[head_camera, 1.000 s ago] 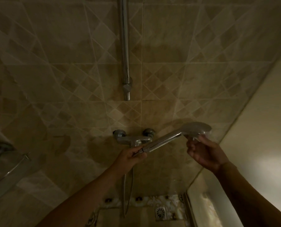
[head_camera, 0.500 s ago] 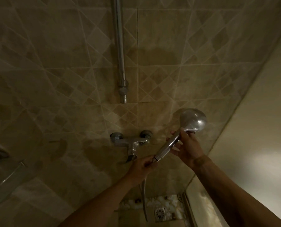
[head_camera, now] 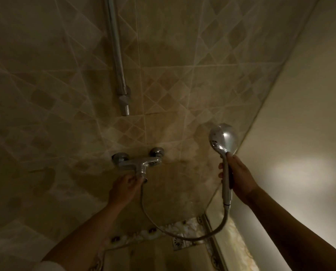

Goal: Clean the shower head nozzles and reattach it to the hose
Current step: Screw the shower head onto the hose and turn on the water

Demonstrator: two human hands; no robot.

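Note:
The chrome shower head (head_camera: 223, 140) stands upright at the right, its round head on top and its handle running down. My right hand (head_camera: 237, 176) is wrapped around the handle. The metal hose (head_camera: 182, 236) joins the handle's lower end, sags in a loop toward the floor and rises to the wall faucet (head_camera: 139, 160). My left hand (head_camera: 124, 189) has its fingers pinched on the hose fitting right under the faucet's outlet. The nozzle face is turned away and hidden.
A chrome riser rail (head_camera: 117, 55) runs down the tiled wall above the faucet. A glass partition edge (head_camera: 247, 137) and a pale wall stand close on the right. A floor drain (head_camera: 178, 242) sits below in the dim light.
My right hand has swung the shower head out to the right and upright. My left hand left the handle's end and went up to the faucet outlet; the hose now hangs in a loop.

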